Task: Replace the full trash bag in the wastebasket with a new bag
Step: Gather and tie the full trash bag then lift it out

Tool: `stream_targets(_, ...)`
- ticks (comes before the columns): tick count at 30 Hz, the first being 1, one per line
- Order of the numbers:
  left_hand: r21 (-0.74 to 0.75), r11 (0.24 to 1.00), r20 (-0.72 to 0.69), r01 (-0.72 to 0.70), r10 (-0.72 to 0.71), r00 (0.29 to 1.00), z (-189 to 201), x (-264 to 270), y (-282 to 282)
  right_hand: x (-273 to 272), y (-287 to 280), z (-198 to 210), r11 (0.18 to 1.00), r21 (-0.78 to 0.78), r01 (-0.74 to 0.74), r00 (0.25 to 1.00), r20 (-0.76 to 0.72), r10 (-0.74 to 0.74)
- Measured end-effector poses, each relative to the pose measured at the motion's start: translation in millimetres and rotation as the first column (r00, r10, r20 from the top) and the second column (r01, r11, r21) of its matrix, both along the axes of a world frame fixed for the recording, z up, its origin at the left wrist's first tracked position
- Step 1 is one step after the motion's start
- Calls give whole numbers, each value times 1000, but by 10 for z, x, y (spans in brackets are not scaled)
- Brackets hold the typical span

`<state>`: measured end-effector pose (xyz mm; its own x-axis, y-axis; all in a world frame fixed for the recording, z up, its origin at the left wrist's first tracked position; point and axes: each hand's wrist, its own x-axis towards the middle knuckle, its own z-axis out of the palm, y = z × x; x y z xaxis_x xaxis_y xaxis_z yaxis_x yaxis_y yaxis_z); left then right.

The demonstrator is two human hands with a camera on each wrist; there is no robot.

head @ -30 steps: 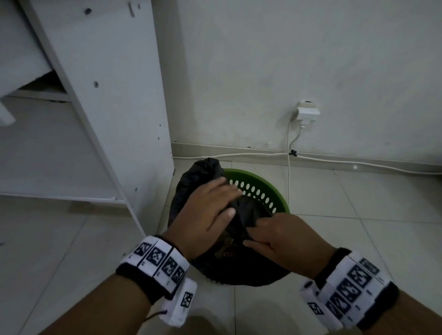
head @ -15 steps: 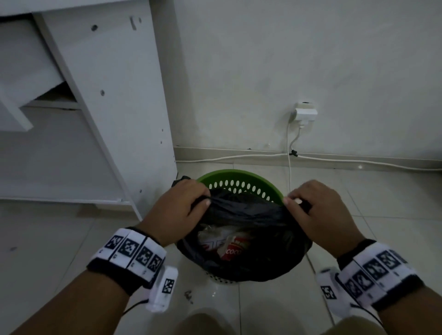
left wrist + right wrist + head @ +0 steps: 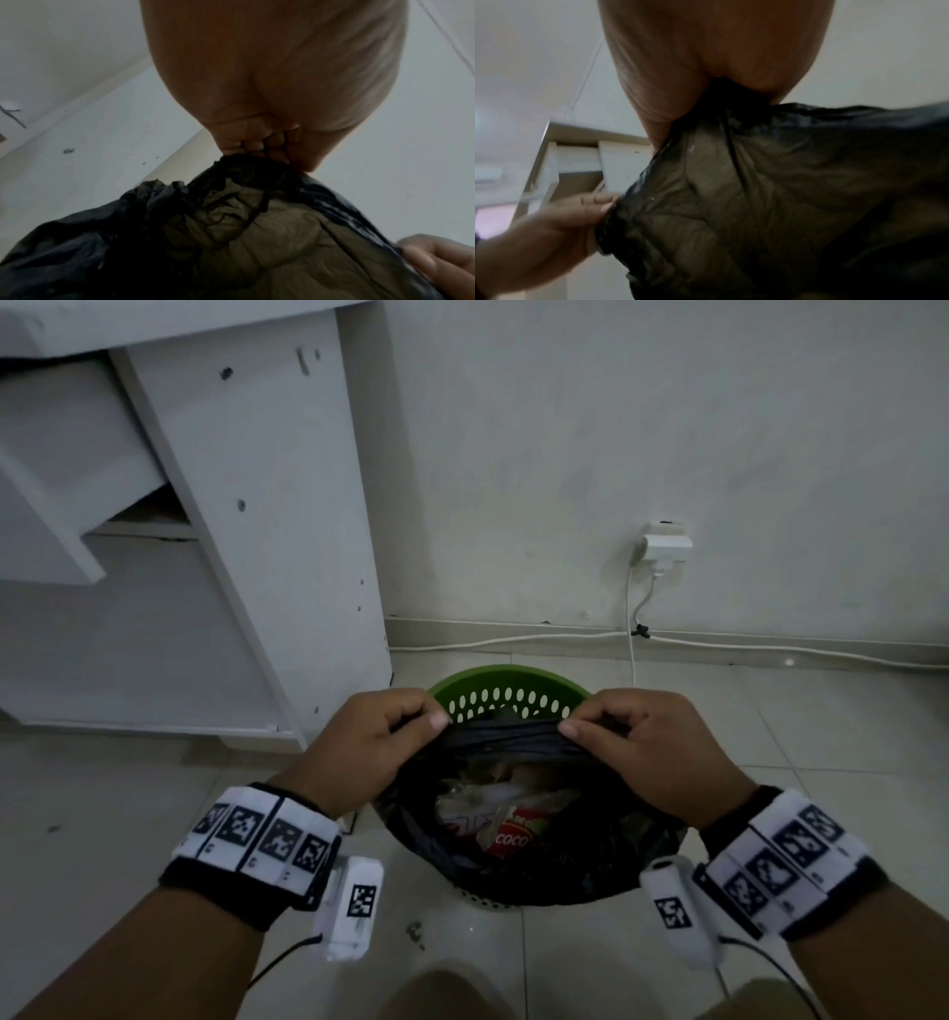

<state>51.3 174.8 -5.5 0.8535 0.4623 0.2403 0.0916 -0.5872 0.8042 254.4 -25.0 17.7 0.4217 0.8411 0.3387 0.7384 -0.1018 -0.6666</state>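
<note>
A green perforated wastebasket [image 3: 506,693] stands on the tiled floor by the wall, lined with a black trash bag [image 3: 565,870] full of wrappers and a red packet [image 3: 511,837]. My left hand [image 3: 382,742] grips the far rim of the bag at its left end, and my right hand [image 3: 634,744] grips the same rim at its right end. The rim is stretched taut between them, above the basket. In the left wrist view my curled fingers [image 3: 257,145] bunch the black plastic [image 3: 231,223]. The right wrist view shows the palm closed on gathered bag [image 3: 782,192].
A white cabinet [image 3: 246,521] stands close on the left of the basket. A wall socket with a plug [image 3: 665,546] sits behind it, and white cables [image 3: 513,640] run along the skirting. Small debris [image 3: 413,929] lies on the tiles near my left wrist.
A second ago both hands worked on the bag's near left side. They have since spread apart, taken the far rim at each end and lifted it taut; the trash now shows.
</note>
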Motion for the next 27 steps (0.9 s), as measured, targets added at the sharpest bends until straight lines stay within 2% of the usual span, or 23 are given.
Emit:
stream_targets(3,200,978,-16,-59,64,998,-44,83,9,148,42,-39,995,-102,21,972,234,4)
stream_targets(6,309,940,117,-145,114,987,25,230,-77,213,181,27,985,-93,145,892,442,-90)
stream_targets(9,395,888,219,-237,159,963,145,394,-166,71,363,143,992,-25,123,904,416,-101)
stream_targets(12,443,859,255,-258,155,954,241,502,-262,-164,529,211,996,-92,-2,957,289,28)
stream_targets(14,434,868,246,-241,144,959,253,481,-266,-237,557,231,997,-61,-36,977,208,48)
stream_targets(20,333,941,33,-57,49,998,58,237,-69,-52,333,275,994,-54,-97,978,180,106)
stream_targets(22,224,974,-7,-37,40,999,49,206,-75,30,261,277,994,-7,-107,982,156,107)
stream_targets(25,-21,1000,-36,-3,2,999,75,213,-109,148,216,311,991,137,0,992,123,-17)
stream_targets(27,-65,997,-37,37,-39,999,71,237,-135,218,203,372,976,216,42,992,105,-66)
